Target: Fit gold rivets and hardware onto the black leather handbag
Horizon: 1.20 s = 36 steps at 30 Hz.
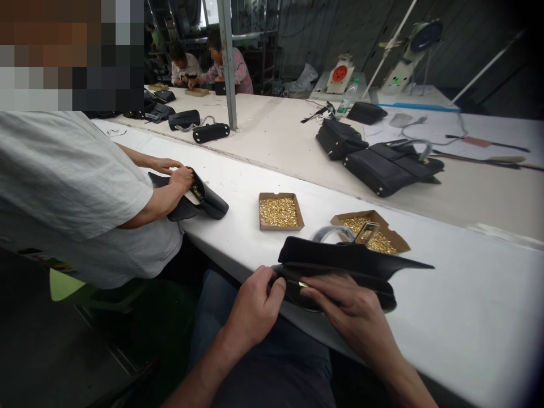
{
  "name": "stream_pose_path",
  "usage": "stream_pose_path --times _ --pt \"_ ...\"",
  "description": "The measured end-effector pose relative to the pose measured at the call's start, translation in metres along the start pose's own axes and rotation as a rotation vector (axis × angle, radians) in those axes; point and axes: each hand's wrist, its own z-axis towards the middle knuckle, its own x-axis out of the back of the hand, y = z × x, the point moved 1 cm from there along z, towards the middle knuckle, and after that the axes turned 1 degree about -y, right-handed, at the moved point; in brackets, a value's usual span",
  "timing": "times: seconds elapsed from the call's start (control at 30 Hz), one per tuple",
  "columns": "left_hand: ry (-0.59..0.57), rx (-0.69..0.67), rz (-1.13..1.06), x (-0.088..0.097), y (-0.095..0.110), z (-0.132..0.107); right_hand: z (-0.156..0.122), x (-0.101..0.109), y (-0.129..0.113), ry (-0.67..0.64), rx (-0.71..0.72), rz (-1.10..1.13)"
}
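A black handbag [335,272] rests at the table's front edge, its flap raised and its mouth facing me. My left hand [259,300] is closed on the left end of the bag's rim, thumb against the fingers. At the bag's mouth, my right hand [351,303] pinches a small ribbed gold metal piece [303,284] between thumb and fingers. Whether that piece is fixed to the bag, I cannot tell. Behind the flap show a wrapped handle [331,231] and a gold clasp plate [366,232].
Two cardboard boxes, one left [300,218] and one right [402,243], hold small gold pieces. A co-worker [85,198] handles another black bag [216,204] at my left. More black bags [391,167] lie across the table. A metal post [228,68] rises from it.
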Motion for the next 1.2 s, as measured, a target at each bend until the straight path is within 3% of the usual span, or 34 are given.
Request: stream_pose_path --times 0.13,0.47,0.67,0.8,1.0,1.2 --pt "0.004 -0.019 -0.05 -0.002 -0.003 0.001 0.002 -0.004 0.0 -0.016 -0.009 -0.014" --pt "-0.023 -0.041 0.0 0.005 -0.003 -0.012 0.018 -0.011 -0.003 -0.226 -0.053 -0.137" --pt "-0.059 -0.041 0.08 0.016 0.001 -0.017 0.028 -0.02 -0.008 -0.201 -0.12 -0.223" --pt "0.022 -0.08 0.27 0.008 0.002 -0.01 0.028 -0.019 0.002 -0.187 -0.091 -0.153" --pt "0.101 -0.126 0.323 -0.014 0.007 -0.001 0.017 -0.02 0.015 -0.163 -0.165 -0.006" --pt "0.006 -0.101 0.554 -0.017 0.022 0.009 0.023 -0.014 0.012 -0.261 -0.236 0.046"
